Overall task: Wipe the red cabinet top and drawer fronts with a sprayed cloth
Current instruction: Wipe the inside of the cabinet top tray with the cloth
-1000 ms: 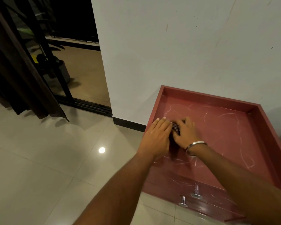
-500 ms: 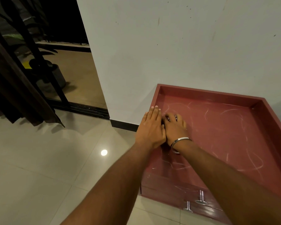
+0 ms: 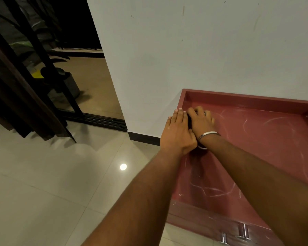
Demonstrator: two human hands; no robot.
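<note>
Both hands were down on the red cabinet top [image 3: 256, 148], in the far left corner of it, just right of the middle of the frame. The left hand [image 3: 177, 134] lay flat with its fingers straight and close together, pointing toward the raised back rim. The right hand [image 3: 201, 121] sat just beside it, the two touching along their inner edges, its fingers spread a little and pressing downward. Between and under them only a dark sliver of the cloth [image 3: 190, 119] showed; most of it was hidden, and I could not tell whether the right fingers curled round it or merely pushed on it. A silver bangle [image 3: 207, 134] circled the right wrist.

Pale swirling streaks marked the cabinet top across the right side of the frame. At the lower right, the drawer front [image 3: 212, 226] showed below the top's near edge, with two metal handles [image 3: 243, 230]. A white wall [image 3: 203, 50] rose behind the cabinet. Glossy floor tiles [image 3: 52, 183] filled the lower left, and a dark curtain [image 3: 16, 103] hung at the upper left.
</note>
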